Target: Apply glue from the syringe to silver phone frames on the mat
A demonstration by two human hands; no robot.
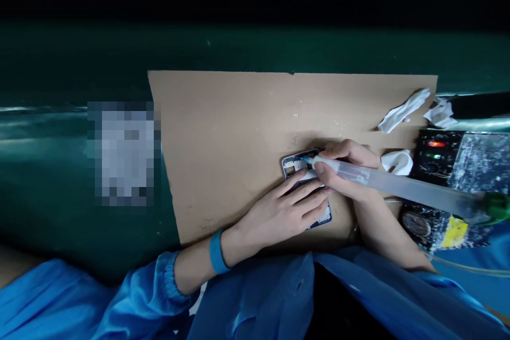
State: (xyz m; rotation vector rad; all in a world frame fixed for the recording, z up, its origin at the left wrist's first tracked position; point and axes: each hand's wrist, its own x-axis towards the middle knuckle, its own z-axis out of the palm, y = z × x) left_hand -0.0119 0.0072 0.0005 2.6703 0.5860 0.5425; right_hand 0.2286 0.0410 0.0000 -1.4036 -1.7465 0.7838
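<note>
A thin phone-like frame [325, 215] with a silver rim lies on a sheet of brown cardboard [223, 143]. My left hand [279, 215], with a blue band on its wrist, rests across the frame, fingers pressed on it and on a small white piece beneath them. In my right hand [345, 167] is a long translucent syringe [406, 186] with a green end, held near its front. Its thin blue tip touches or hovers just over the frame's upper part; which of the two is unclear. My left fingers hide the frame's middle.
Crumpled white tissues [404, 111] lie at the cardboard's right side. Beyond them stands a black control box [438, 156] with red and green lights, above a gauge [416, 223] and tubing. A blurred pale item [127, 154] is on the green surface at left.
</note>
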